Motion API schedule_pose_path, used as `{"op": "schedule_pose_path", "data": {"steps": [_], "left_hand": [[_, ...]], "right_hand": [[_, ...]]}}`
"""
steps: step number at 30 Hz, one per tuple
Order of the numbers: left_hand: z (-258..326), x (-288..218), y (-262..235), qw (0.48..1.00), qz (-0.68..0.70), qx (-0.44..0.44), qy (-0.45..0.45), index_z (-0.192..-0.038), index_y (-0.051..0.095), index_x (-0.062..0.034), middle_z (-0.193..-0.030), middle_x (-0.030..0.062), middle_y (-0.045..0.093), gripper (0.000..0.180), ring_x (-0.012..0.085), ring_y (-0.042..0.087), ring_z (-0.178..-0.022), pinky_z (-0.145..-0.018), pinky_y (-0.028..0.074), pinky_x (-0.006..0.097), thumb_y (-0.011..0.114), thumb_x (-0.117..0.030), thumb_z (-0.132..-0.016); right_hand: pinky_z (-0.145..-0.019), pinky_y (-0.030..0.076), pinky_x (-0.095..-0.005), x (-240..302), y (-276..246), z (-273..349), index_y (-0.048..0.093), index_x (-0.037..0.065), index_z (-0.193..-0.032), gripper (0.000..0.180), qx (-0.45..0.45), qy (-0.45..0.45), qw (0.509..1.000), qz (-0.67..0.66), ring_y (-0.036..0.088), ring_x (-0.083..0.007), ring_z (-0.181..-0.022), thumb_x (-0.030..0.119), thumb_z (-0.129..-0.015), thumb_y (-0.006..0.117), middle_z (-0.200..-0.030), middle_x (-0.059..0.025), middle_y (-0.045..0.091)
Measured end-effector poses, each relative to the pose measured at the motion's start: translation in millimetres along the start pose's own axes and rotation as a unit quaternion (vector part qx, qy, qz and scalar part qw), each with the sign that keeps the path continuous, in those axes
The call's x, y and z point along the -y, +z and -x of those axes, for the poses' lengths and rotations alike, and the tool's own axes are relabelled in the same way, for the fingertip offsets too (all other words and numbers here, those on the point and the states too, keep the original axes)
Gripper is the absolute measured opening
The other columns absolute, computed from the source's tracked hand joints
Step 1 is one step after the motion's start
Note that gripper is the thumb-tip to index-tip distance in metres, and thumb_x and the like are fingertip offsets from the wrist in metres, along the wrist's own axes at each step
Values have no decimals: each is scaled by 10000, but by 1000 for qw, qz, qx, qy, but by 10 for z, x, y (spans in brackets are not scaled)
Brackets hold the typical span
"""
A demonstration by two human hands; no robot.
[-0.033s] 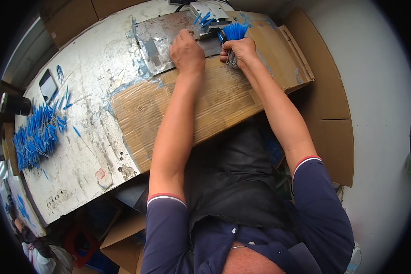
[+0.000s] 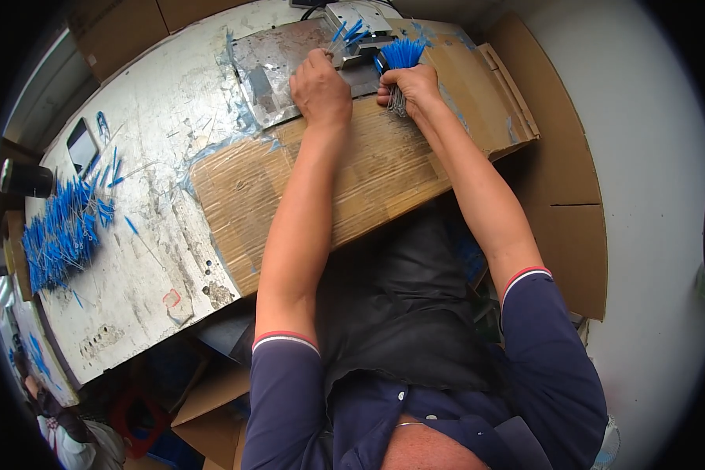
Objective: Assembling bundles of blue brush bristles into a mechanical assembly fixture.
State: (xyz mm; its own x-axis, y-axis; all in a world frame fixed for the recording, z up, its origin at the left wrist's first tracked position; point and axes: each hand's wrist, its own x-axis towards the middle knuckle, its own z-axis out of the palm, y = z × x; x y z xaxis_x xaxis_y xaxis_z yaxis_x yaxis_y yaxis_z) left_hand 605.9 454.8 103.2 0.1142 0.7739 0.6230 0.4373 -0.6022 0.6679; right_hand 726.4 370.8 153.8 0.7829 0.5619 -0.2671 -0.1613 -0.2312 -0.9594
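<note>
My right hand (image 2: 413, 88) is closed round a thick bundle of thin metal wires with blue ends (image 2: 403, 55). The blue ends fan out above the fist, and bare wire hangs below it. To its left, my left hand (image 2: 321, 90) has its fingers bent and pinched together beside a metal fixture (image 2: 359, 53). Thin wires rise from those fingertips towards a few blue ends (image 2: 355, 34), so the hand seems to hold them. Its fingertips are partly hidden by the back of the hand. A metal plate (image 2: 278, 66) lies under the fixture.
Cardboard (image 2: 305, 180) covers the table's near edge beneath my forearms. On the white tabletop (image 2: 172, 117) at left lie a large heap of blue-ended wires (image 2: 66, 235), a phone (image 2: 82, 146) and a dark cylinder (image 2: 27, 178). Cardboard (image 2: 560, 172) stands against the right wall. Another person (image 2: 78, 431) shows at lower left.
</note>
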Motion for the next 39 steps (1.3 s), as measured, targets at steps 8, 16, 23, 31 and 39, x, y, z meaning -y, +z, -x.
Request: {"op": "schedule_pose_path", "data": {"steps": [8, 16, 23, 31, 39], "left_hand": [[7, 8, 23, 998, 36, -1, 49, -976, 628, -82, -847, 128, 686, 100, 322, 643, -848, -790, 443, 453, 568, -159, -957], [46, -19, 23, 996, 3, 76, 54, -970, 637, -84, -832, 141, 688, 100, 332, 653, -836, -771, 462, 467, 574, -159, -951], [40, -21, 16, 994, 2, 97, 55, -955, 639, -65, -831, 158, 687, 119, 352, 661, -841, -756, 491, 477, 572, -164, -953], [53, 8, 51, 987, -46, 110, 110, -926, 642, -48, -853, 159, 680, 97, 347, 656, -840, -754, 498, 458, 587, -128, -917], [35, 1, 31, 993, -72, 80, 41, -936, 639, -50, -873, 146, 676, 84, 344, 656, -850, -751, 506, 449, 601, -118, -906]], "right_hand": [[-488, 610, -411, -50, -45, 21, 630, -99, -779, 67, 16, 26, 995, -97, 661, -281, -560, -69, -762, 688, -738, -192, 648], [-526, 627, -409, -109, -207, 53, 640, -84, -803, 99, 80, 10, 984, -156, 669, -267, -591, -45, -761, 721, -729, -172, 650], [-523, 620, -400, -96, -223, 104, 627, -74, -762, 98, 74, 18, 991, -111, 671, -258, -572, -74, -733, 721, -706, -166, 650], [-491, 591, -390, -51, -197, 149, 614, -79, -711, 93, 71, 14, 994, -82, 650, -245, -523, -81, -731, 705, -657, -165, 636], [-440, 568, -382, -21, -78, 45, 600, -91, -695, 96, 34, 15, 998, -44, 635, -251, -508, -110, -748, 678, -650, -188, 624]]}}
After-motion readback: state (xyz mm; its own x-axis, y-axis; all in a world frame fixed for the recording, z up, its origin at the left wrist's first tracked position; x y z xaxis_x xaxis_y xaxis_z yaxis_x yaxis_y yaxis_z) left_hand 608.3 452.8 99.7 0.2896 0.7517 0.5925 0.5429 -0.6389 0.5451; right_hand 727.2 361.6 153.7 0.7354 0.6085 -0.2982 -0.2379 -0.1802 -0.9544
